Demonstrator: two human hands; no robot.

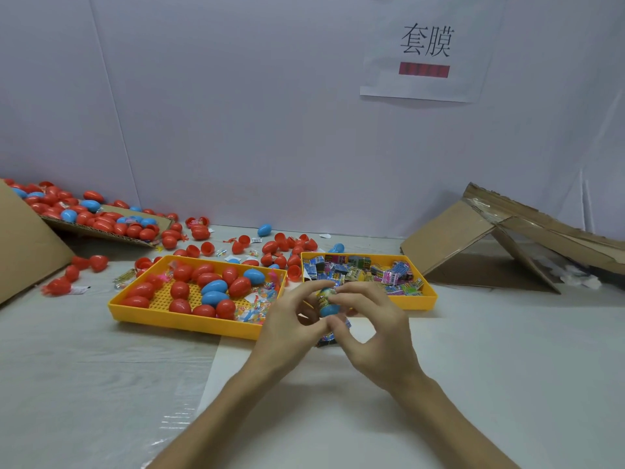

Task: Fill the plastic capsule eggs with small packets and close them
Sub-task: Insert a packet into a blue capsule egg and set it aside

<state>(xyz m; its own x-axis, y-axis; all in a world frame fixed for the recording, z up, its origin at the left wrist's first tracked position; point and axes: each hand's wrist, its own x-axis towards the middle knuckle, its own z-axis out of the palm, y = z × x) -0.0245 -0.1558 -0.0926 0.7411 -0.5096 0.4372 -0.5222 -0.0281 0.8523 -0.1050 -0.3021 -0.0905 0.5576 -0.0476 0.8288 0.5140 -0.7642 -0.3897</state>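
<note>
2 hands meet over the table (490, 350), just in front of the gap between the 2 yellow trays. The blue egg (327, 309) stands between them, its long axis roughly upright and leaning a little away from the person. The left hand (291, 321) grips it from the left with curled finger and thumb. The right hand (373, 330) grips it from the right, forefinger arched over the top and thumb under the bottom. A crinkled packet (326, 294) shows at the egg's upper end, right beneath both forefingers, so the filling seems to be under way. Whether the egg is a lone half or already capped, I cannot tell.

The next move likely turns on that upright axis: any push to seat the packet or close the shell should run straight down it. The right forefinger is nearer. The tray of packets (417, 304) lies just beyond, and the tray of eggs (182, 324) to the left.
</note>
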